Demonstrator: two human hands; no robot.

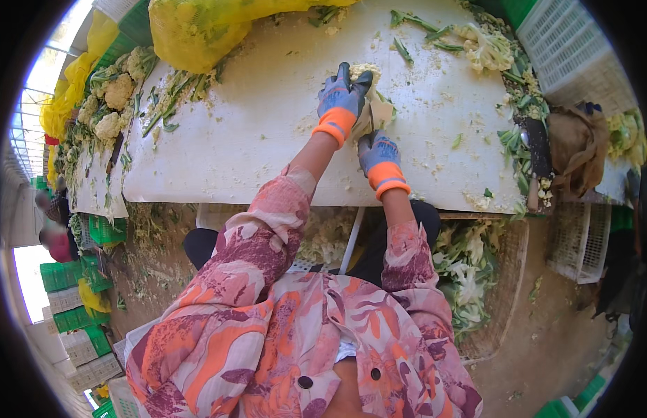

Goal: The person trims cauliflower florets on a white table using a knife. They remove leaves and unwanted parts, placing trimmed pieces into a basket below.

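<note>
My left hand (343,99), in a blue-grey glove with an orange cuff, grips a cauliflower head (366,71) from its left side, above the white-covered table (240,141). Below and slightly right, my right hand (378,152) wears a matching glove and is closed around a knife, mostly hidden by the fingers. The knife blade (372,117) points away from me, against the cauliflower's pale stalk. A cut face shows to the right of the blade. Small white crumbs and bits of green leaf lie around both hands.
A yellow mesh sack (193,42) lies at the back left, near heaped cauliflowers (108,127). Leaf trimmings and a white crate (569,52) are at the right. Below the table edge stands a bin of cauliflower leaves (467,282). Other people are at the far left.
</note>
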